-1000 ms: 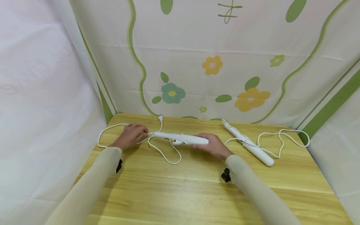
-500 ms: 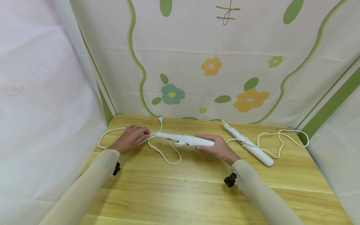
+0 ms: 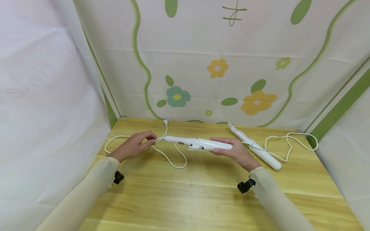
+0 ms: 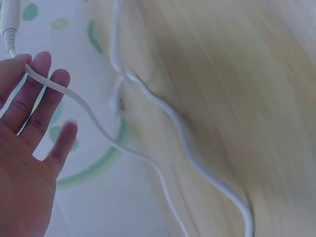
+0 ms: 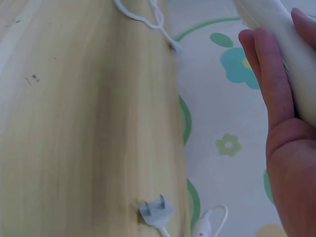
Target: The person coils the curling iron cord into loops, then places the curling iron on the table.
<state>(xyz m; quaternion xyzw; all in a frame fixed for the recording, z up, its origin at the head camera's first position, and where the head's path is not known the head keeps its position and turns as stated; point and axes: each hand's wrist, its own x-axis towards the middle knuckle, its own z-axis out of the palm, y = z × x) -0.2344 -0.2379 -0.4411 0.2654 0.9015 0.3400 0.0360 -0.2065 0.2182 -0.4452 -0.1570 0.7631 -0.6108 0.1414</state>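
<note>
My left hand (image 3: 134,146) pinches the white cord (image 4: 89,111) between thumb and forefinger, just behind the cord's joint with the handle. The other fingers of that hand spread loosely in the left wrist view. A slim white hair iron (image 3: 185,141) is held level above the table, its narrow handle end pointing left. Around the iron's thicker right end, my right hand (image 3: 238,154) has its thumb on the near side and fingers on the far side. A small lever-like part (image 3: 196,148) sticks out at the iron's middle.
A second white hair iron (image 3: 260,153) lies slanted on the wooden table (image 3: 188,199), its cord (image 3: 300,146) looped to the right. Near its upper end is a two-pin plug (image 5: 157,212). Another plug (image 3: 165,122) lies at the back edge, against the flowered cloth (image 3: 190,57).
The hair iron has shifted to the right along with my right hand. My left hand has also moved slightly right, keeping hold of the cord. The second iron stays where it was.
</note>
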